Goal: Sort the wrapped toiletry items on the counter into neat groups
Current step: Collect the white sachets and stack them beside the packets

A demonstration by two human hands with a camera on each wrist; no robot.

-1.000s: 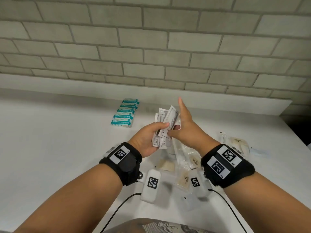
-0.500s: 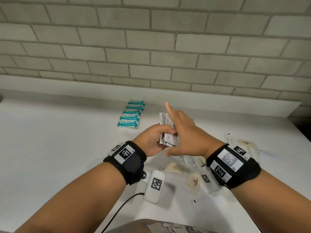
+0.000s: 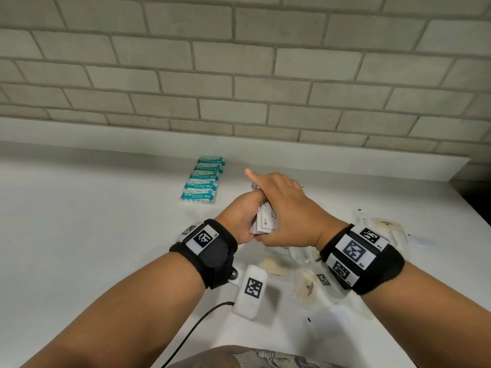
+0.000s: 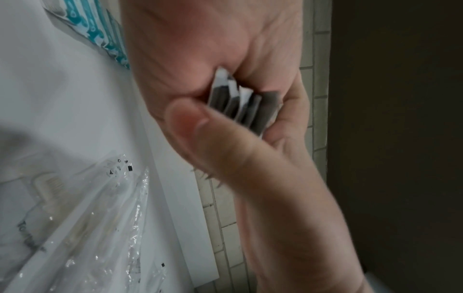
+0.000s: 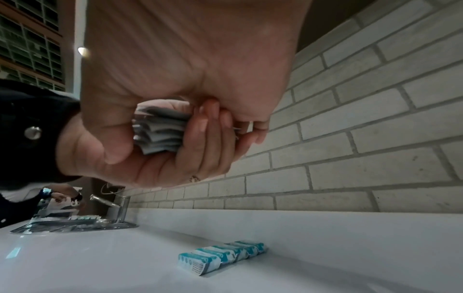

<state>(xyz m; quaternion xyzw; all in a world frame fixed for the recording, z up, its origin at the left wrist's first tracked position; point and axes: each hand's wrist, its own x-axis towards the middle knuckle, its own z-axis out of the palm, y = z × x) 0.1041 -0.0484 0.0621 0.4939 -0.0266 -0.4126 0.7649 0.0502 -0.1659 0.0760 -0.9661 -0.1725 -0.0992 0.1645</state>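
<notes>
A stack of white sachets (image 3: 266, 221) stands upright above the white counter (image 3: 79, 235). My left hand (image 3: 239, 220) grips the stack from the left, fingers curled round it (image 5: 200, 138). My right hand (image 3: 285, 205) lies over the stack's right side with its index finger straight and its other fingers curled over the top. The sachet edges (image 4: 240, 103) show between the two palms. A neat row of teal-and-white packets (image 3: 203, 181) lies on the counter to the left. Clear-wrapped beige items (image 3: 305, 285) lie loose under my wrists.
More clear-wrapped items (image 3: 385, 227) lie at the right, near the counter's dark right edge (image 3: 475, 205). A low white ledge and a brick wall (image 3: 239, 88) close the back. A tap (image 5: 117, 206) and sink, with another person (image 5: 62, 195), are far left.
My right hand has swung from beside the stack to over it, covering most of the sachets. Both hands have dropped slightly toward the counter with the stack.
</notes>
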